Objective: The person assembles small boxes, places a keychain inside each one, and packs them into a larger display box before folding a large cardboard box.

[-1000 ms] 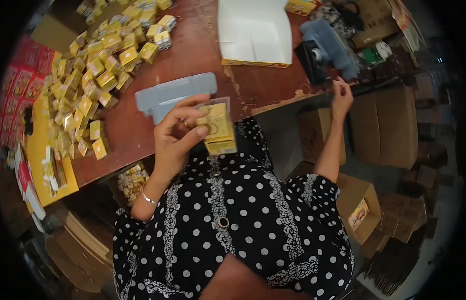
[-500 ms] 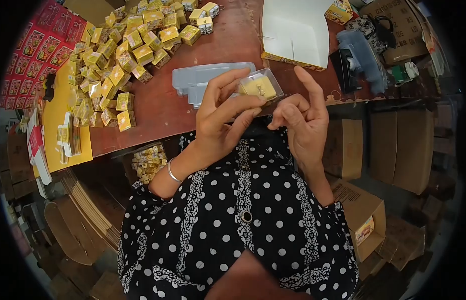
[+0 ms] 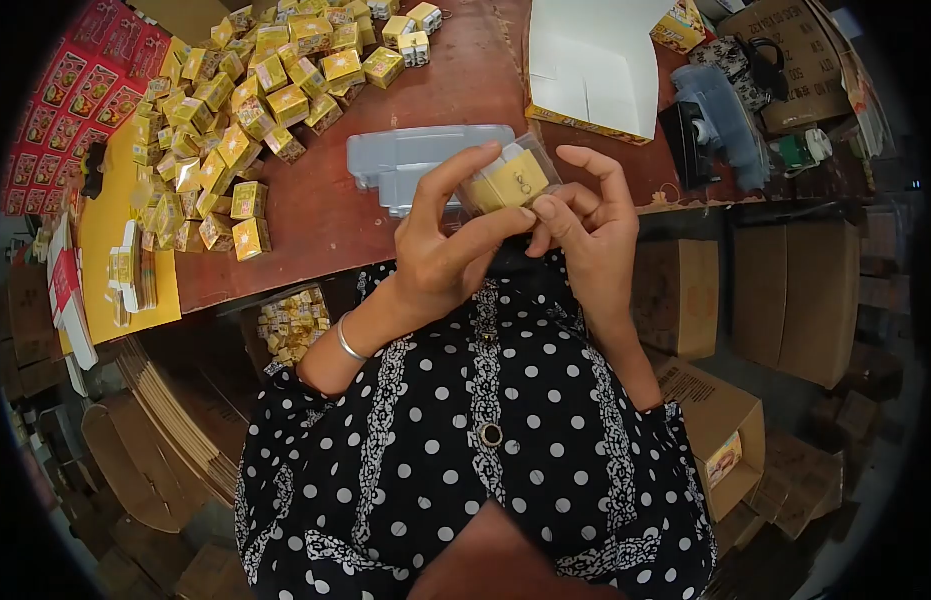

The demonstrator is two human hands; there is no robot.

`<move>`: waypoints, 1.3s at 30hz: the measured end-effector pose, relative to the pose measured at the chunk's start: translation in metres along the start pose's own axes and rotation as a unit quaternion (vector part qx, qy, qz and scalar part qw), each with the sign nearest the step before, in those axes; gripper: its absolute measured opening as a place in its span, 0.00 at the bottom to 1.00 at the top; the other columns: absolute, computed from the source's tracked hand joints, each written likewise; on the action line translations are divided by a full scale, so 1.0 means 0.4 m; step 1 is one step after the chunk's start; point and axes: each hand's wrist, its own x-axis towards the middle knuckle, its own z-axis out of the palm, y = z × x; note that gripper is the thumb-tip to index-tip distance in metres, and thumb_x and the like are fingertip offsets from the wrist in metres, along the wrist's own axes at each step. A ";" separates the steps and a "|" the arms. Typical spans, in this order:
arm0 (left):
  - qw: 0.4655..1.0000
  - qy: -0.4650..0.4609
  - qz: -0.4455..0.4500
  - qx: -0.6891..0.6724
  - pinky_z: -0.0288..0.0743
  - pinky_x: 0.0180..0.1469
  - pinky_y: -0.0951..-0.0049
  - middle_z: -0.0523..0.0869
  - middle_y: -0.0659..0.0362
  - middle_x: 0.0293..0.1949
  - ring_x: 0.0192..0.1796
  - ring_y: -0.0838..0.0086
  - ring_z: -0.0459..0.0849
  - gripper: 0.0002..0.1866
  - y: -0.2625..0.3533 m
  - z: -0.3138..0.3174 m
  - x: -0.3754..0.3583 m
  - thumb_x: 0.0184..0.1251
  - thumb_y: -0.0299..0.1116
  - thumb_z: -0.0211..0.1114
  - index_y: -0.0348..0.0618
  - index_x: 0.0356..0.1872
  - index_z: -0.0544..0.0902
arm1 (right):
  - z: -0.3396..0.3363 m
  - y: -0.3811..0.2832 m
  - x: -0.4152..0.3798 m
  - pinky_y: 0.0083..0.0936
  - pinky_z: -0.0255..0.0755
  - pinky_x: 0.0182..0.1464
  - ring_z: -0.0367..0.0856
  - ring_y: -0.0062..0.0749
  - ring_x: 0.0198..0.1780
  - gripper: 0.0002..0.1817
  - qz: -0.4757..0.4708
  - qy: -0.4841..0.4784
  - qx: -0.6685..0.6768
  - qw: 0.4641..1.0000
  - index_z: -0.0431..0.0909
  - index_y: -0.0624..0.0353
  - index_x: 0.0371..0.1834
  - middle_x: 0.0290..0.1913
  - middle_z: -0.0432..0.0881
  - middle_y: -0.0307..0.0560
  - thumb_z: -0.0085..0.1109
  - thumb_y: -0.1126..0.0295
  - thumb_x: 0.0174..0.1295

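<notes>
Above the table's front edge, my left hand [image 3: 440,225] grips a small yellow box in clear plastic [image 3: 510,183] between thumb and fingers. A little metal ring or chain shows on the box's yellow face. My right hand [image 3: 590,220] pinches the lower right corner of the clear plastic with its thumb and bent fingers, while its index finger curves above. Just behind the hands, clear plastic trays [image 3: 380,160] lie on the red table [image 3: 305,265]. A large heap of small yellow boxes [image 3: 250,110] covers the table's left side.
An open white-lined carton [image 3: 590,70] sits at the back right, beside a black box [image 3: 685,140] and clear plastic packaging [image 3: 725,125]. Red printed sheets [image 3: 85,95] lie far left. More small boxes fill a carton [image 3: 295,325] below the table. Cardboard boxes [image 3: 795,300] stand right.
My right hand has moved left and come onto the plastic-covered box, its raised index finger now bent down. The box has tilted and shifted slightly left in my left hand.
</notes>
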 end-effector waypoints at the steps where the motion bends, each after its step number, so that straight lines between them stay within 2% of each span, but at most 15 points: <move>1: 1.000 0.006 -0.009 -0.017 0.84 0.60 0.61 0.77 0.44 0.64 0.60 0.52 0.85 0.16 0.000 -0.001 0.000 0.54 0.17 0.74 0.46 0.44 0.89 | 0.000 0.007 0.002 0.20 0.80 0.38 0.82 0.21 0.33 0.26 0.000 0.000 0.000 1.000 0.67 0.65 0.68 0.38 0.84 0.43 0.64 0.75 0.70; 4: 0.992 0.012 -0.082 -0.097 0.84 0.59 0.60 0.76 0.44 0.64 0.61 0.54 0.84 0.13 0.014 -0.001 0.004 0.58 0.17 0.74 0.41 0.43 0.88 | -0.012 0.047 0.023 0.24 0.80 0.41 0.84 0.26 0.41 0.25 -0.123 0.062 -0.169 0.976 0.72 0.62 0.62 0.50 0.85 0.49 0.71 0.77 0.63; 6: 0.985 -0.005 -0.118 -0.126 0.84 0.60 0.61 0.75 0.44 0.65 0.62 0.56 0.84 0.12 0.031 -0.007 0.011 0.59 0.17 0.73 0.39 0.43 0.87 | -0.039 0.063 0.049 0.31 0.79 0.52 0.83 0.37 0.52 0.26 -0.415 0.062 -0.338 0.842 0.75 0.61 0.61 0.59 0.80 0.53 0.73 0.76 0.60; 10: 0.962 -0.035 -0.193 -0.191 0.83 0.61 0.65 0.72 0.46 0.67 0.61 0.63 0.83 0.11 0.020 -0.015 0.007 0.63 0.17 0.72 0.35 0.45 0.84 | -0.057 0.034 0.083 0.35 0.77 0.59 0.80 0.45 0.58 0.26 -0.483 -0.044 -0.383 0.787 0.78 0.60 0.61 0.60 0.79 0.56 0.73 0.75 0.59; 13: 0.893 0.006 -0.267 -0.363 0.81 0.63 0.67 0.71 0.49 0.66 0.61 0.67 0.81 0.14 0.017 0.003 0.004 0.65 0.16 0.70 0.35 0.50 0.80 | -0.059 0.049 0.089 0.35 0.73 0.66 0.76 0.39 0.65 0.30 -0.372 -0.121 -0.336 0.857 0.71 0.61 0.68 0.64 0.77 0.55 0.69 0.76 0.62; 15: 0.866 0.040 -0.289 -0.406 0.81 0.63 0.67 0.70 0.51 0.66 0.62 0.69 0.79 0.17 0.021 0.010 0.012 0.65 0.16 0.69 0.36 0.52 0.78 | -0.048 0.061 0.074 0.33 0.75 0.62 0.80 0.36 0.57 0.39 -0.165 -0.128 -0.130 0.969 0.65 0.59 0.74 0.59 0.79 0.50 0.72 0.73 0.59; 18: 0.819 0.086 -0.321 -0.467 0.80 0.63 0.68 0.70 0.52 0.64 0.62 0.70 0.78 0.20 -0.007 0.013 0.004 0.64 0.16 0.69 0.37 0.55 0.74 | -0.064 0.069 0.047 0.29 0.74 0.61 0.80 0.30 0.57 0.44 -0.031 -0.141 -0.081 0.986 0.58 0.60 0.77 0.55 0.78 0.45 0.72 0.72 0.58; 20: 0.803 0.094 -0.332 -0.486 0.80 0.63 0.67 0.69 0.53 0.64 0.62 0.69 0.78 0.21 -0.015 0.002 0.004 0.63 0.16 0.70 0.38 0.55 0.73 | -0.073 0.062 0.042 0.26 0.74 0.59 0.80 0.28 0.56 0.44 -0.046 -0.123 -0.063 0.989 0.58 0.60 0.77 0.54 0.78 0.44 0.71 0.73 0.58; 23: 0.850 0.012 -0.342 -0.400 0.79 0.60 0.70 0.73 0.55 0.61 0.59 0.72 0.80 0.26 -0.003 -0.021 0.025 0.63 0.22 0.73 0.37 0.61 0.72 | -0.107 0.044 0.042 0.24 0.74 0.57 0.80 0.26 0.53 0.43 -0.063 -0.096 -0.044 0.992 0.59 0.60 0.76 0.52 0.79 0.42 0.71 0.74 0.57; 26: 0.851 -0.174 -0.372 -0.327 0.77 0.57 0.74 0.81 0.60 0.52 0.51 0.78 0.83 0.35 0.008 -0.020 0.040 0.64 0.27 0.74 0.36 0.72 0.69 | -0.118 0.010 0.032 0.22 0.74 0.55 0.80 0.23 0.51 0.42 -0.051 -0.117 -0.082 0.988 0.61 0.60 0.74 0.50 0.79 0.41 0.71 0.75 0.56; 31: 0.810 -0.231 -0.402 -0.359 0.77 0.59 0.72 0.85 0.58 0.52 0.54 0.77 0.84 0.30 0.000 -0.003 0.038 0.62 0.25 0.74 0.37 0.66 0.73 | -0.201 -0.030 0.039 0.22 0.74 0.56 0.79 0.22 0.53 0.38 -0.045 -0.128 -0.090 0.987 0.69 0.58 0.69 0.53 0.79 0.39 0.76 0.74 0.54; 32: 0.800 -0.205 -0.415 -0.381 0.77 0.60 0.71 0.86 0.58 0.52 0.55 0.76 0.84 0.29 -0.005 0.002 0.029 0.62 0.24 0.74 0.38 0.64 0.74 | -0.256 -0.030 0.058 0.22 0.75 0.53 0.81 0.25 0.49 0.29 -0.074 -0.005 -0.109 0.991 0.78 0.61 0.61 0.50 0.83 0.41 0.76 0.62 0.57; 34: 0.775 -0.180 -0.442 -0.414 0.77 0.65 0.69 0.86 0.57 0.53 0.56 0.74 0.84 0.28 -0.014 0.004 0.021 0.59 0.23 0.76 0.39 0.59 0.74 | -0.423 -0.033 0.118 0.22 0.76 0.46 0.81 0.22 0.40 0.14 -0.045 0.275 -0.149 0.949 0.85 0.61 0.49 0.40 0.85 0.37 0.71 0.66 0.64; 37: 0.769 -0.183 -0.438 -0.428 0.76 0.65 0.68 0.86 0.57 0.53 0.58 0.73 0.84 0.29 -0.017 0.017 0.013 0.59 0.24 0.77 0.39 0.60 0.74 | -0.764 0.074 0.201 0.22 0.75 0.40 0.80 0.20 0.34 0.14 -0.114 0.346 -0.285 0.887 0.87 0.64 0.42 0.33 0.86 0.38 0.65 0.62 0.69; 39: 0.766 -0.186 -0.442 -0.429 0.76 0.66 0.68 0.86 0.57 0.53 0.58 0.73 0.84 0.29 -0.015 0.028 0.011 0.59 0.24 0.78 0.39 0.60 0.73 | -0.889 0.108 0.228 0.22 0.74 0.37 0.80 0.19 0.34 0.14 -0.006 0.312 -0.390 0.867 0.86 0.66 0.42 0.33 0.86 0.39 0.65 0.63 0.69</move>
